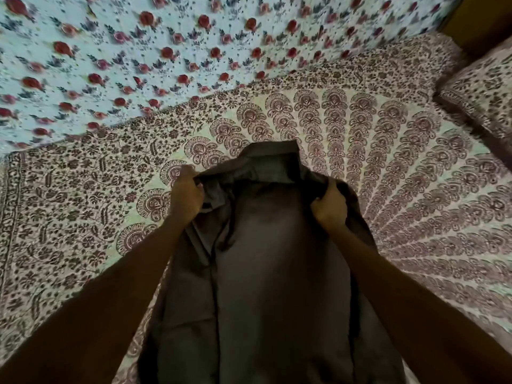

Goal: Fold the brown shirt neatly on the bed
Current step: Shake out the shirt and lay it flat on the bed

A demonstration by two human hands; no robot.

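Two hands, head view: both clamped on the brown shirt (277,259), one at each shoulder.
Left hand (185,196): fingers curled round bunched fabric.
Right hand (329,207): fist gripping fabric.
Shirt position: over the bed (415,176), between the arms.
Long axis: collar (271,156) far, hem toward the person.
Nearer hand: neither; both flank the collar about level.

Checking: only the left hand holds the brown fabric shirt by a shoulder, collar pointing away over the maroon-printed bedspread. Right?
Not quite. The head view shows both hands holding: the left hand and the right hand each grip a shoulder of the brown fabric shirt, collar pointing away over the maroon-printed bedspread.
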